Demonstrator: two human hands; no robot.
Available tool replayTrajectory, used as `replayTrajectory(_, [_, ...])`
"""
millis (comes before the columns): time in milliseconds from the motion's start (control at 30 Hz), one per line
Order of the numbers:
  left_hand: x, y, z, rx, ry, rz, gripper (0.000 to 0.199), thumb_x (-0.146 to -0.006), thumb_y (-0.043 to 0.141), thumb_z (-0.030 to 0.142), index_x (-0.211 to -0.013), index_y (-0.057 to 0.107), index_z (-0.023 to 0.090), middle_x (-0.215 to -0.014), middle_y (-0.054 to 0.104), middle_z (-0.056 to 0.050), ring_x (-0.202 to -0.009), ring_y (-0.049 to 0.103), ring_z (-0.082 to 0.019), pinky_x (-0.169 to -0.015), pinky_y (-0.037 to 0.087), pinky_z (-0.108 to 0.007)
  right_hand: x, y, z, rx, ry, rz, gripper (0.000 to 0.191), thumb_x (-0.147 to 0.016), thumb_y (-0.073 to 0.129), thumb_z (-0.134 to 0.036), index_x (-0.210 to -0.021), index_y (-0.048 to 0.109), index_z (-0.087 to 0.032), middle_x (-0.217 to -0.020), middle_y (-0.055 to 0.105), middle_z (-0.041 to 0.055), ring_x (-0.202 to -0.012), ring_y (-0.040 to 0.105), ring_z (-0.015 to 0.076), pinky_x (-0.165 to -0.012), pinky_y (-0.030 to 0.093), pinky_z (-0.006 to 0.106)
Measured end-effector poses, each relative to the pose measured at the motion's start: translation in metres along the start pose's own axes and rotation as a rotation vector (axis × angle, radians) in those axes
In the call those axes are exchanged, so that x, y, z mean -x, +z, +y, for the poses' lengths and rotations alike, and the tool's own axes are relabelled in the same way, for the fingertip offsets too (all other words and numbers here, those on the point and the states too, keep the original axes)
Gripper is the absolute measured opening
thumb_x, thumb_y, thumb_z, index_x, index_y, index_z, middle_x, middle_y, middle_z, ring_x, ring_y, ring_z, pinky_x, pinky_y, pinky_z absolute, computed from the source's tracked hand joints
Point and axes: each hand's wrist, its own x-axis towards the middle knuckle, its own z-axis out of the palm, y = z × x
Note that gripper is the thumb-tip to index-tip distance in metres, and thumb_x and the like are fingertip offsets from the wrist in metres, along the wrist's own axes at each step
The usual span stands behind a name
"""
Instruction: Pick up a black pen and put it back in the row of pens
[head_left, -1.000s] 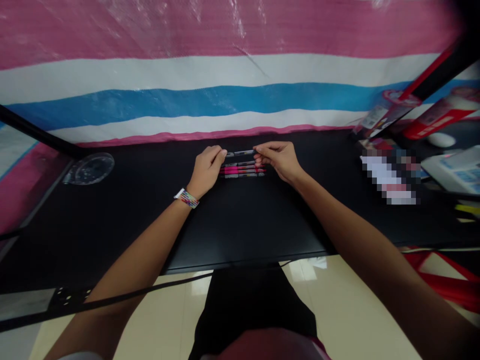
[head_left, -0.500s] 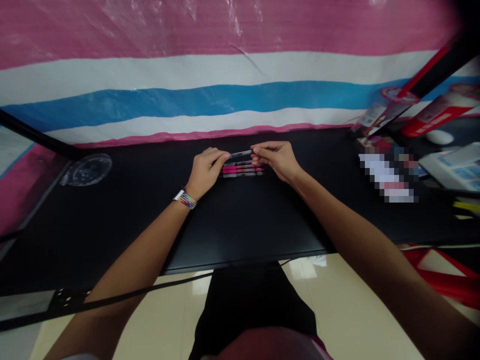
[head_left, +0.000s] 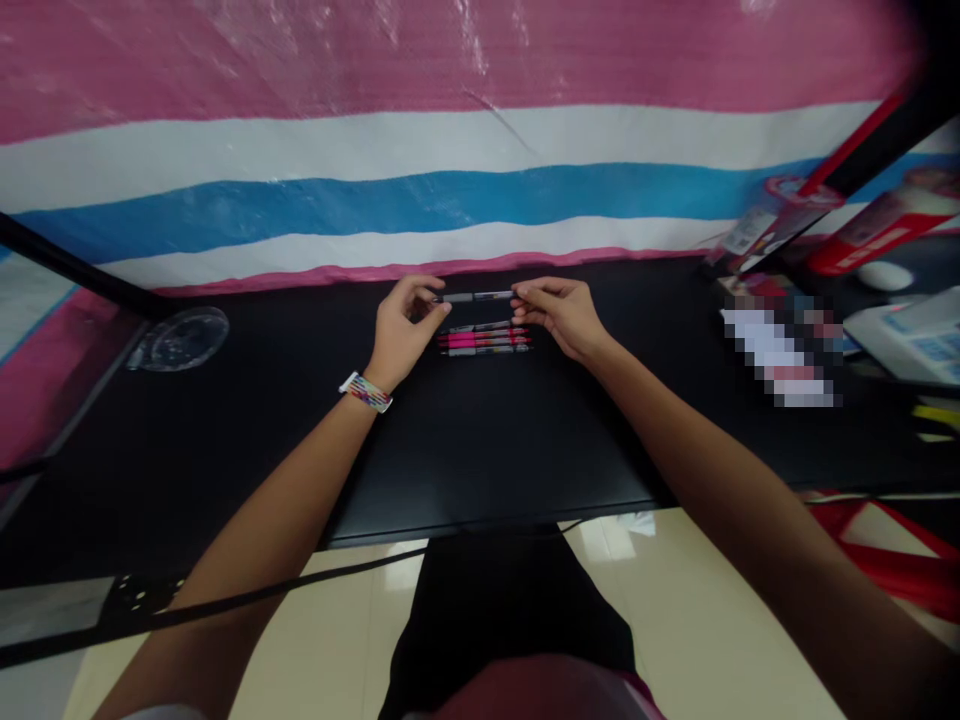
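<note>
A clear plastic piece (head_left: 185, 338) lies at left, a red-and-white container (head_left: 874, 240) at right, before a striped sheet (head_left: 450, 200).

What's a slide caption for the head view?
Left hand and right hand at opposite ends of a gray-gripped pen, beyond a row of pens.

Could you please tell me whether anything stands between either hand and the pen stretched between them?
Nothing visible does: the right hand pinches one end of the pen, and the left hand is at the other, its grip unclear. The row of pens lies nearer the person, not in between.
</note>
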Motion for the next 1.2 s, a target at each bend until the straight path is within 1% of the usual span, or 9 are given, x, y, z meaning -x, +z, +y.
replayTrajectory(100, [-0.001,-0.001,0.001,-0.017,-0.057,-0.023,0.035,-0.106,0.072,0.051,-0.085,0.074,0.023,-0.076,0.074,-0.002,-0.077,0.072,-0.018,-0.080,0.058,-0.033,-0.002,-0.002,0.002,-0.004,0.005,0.004,0.043,-0.068,0.107,-0.051,-0.090,0.089,-0.018,-0.083,0.081,0.0062,-0.071,0.075,0.0161,-0.076,0.072,0.033])
replayTrajectory(167, [-0.001,-0.001,0.001,-0.016,-0.063,0.003,0.029,-0.105,0.074,0.048,-0.090,0.075,0.023,-0.073,0.073,-0.001,-0.077,0.073,-0.018,-0.084,0.059,-0.034,-0.003,-0.003,0.003,0.016,0.017,0.009,0.043,-0.070,0.106,-0.051,-0.091,0.088,-0.018,-0.084,0.081,0.0060,-0.072,0.075,0.0164,-0.078,0.073,0.035])
replayTrajectory(267, [-0.002,-0.001,-0.002,-0.009,-0.042,0.035,0.021,-0.094,0.088,0.040,-0.104,0.078,0.026,-0.088,0.080,-0.001,-0.086,0.076,-0.019,-0.090,0.061,-0.035,-0.004,-0.004,0.004,0.046,0.022,0.027,0.039,-0.075,0.102,-0.050,-0.093,0.087,-0.020,-0.086,0.081,0.0061,-0.076,0.075,0.0174,-0.082,0.073,0.037])
replayTrajectory(400, [-0.004,-0.001,-0.008,-0.034,-0.089,0.007,0.035,-0.106,0.072,0.046,-0.080,0.072,0.023,-0.078,0.077,-0.003,-0.078,0.074,-0.018,-0.084,0.060,-0.036,-0.005,-0.005,0.006,0.045,0.013,0.015,0.037,-0.079,0.100,-0.050,-0.095,0.087,-0.020,-0.087,0.081,0.0067,-0.078,0.076,0.0178,-0.083,0.073,0.037])
replayTrajectory(533, [-0.005,-0.001,-0.014,0.009,-0.084,0.009,0.019,-0.095,0.084,0.039,-0.104,0.076,0.025,-0.090,0.080,-0.003,-0.088,0.077,-0.019,-0.088,0.062,-0.035,-0.006,-0.004,0.008,0.049,0.013,0.019,0.038,-0.079,0.100,-0.052,-0.095,0.086,-0.021,-0.088,0.081,0.0063,-0.079,0.076,0.0180,-0.084,0.073,0.037])
replayTrajectory(633, [-0.005,-0.002,-0.016,-0.009,-0.072,0.007,0.015,-0.092,0.085,0.035,-0.100,0.076,0.025,-0.101,0.083,-0.005,-0.094,0.077,-0.021,-0.091,0.062,-0.037,-0.007,-0.004,0.009,0.047,0.016,0.025,0.039,-0.078,0.100,-0.052,-0.096,0.086,-0.020,-0.087,0.080,0.0064,-0.080,0.076,0.0182,-0.085,0.073,0.038])
replayTrajectory(833, [-0.006,-0.004,-0.016,-0.048,-0.101,0.042,0.042,-0.108,0.067,0.044,-0.072,0.070,0.023,-0.067,0.070,-0.001,-0.068,0.066,-0.016,-0.076,0.057,-0.033,-0.006,-0.003,0.008,0.001,-0.006,-0.002,0.036,-0.073,0.102,-0.044,-0.095,0.086,-0.021,-0.086,0.080,0.0055,-0.083,0.077,0.0204,-0.087,0.073,0.041])
replayTrajectory(1000, [-0.006,-0.004,-0.020,0.018,-0.105,0.061,0.008,-0.097,0.081,0.032,-0.098,0.080,0.023,-0.100,0.085,-0.006,-0.096,0.080,-0.020,-0.094,0.065,-0.036,-0.008,-0.007,0.009,0.084,-0.061,0.078,0.022,-0.080,0.090,-0.037,-0.097,0.084,-0.024,-0.086,0.079,0.0044,-0.083,0.077,0.0206,-0.084,0.071,0.040])
replayTrajectory(1200, [-0.005,-0.004,-0.023,0.065,-0.122,0.068,0.012,-0.097,0.080,0.029,-0.107,0.084,0.023,-0.112,0.087,-0.009,-0.108,0.084,-0.024,-0.107,0.066,-0.042,-0.016,-0.013,0.011,0.145,-0.098,0.223,0.022,-0.078,0.084,-0.039,-0.093,0.079,-0.024,-0.082,0.075,0.0035,-0.075,0.071,0.0187,-0.076,0.066,0.037])
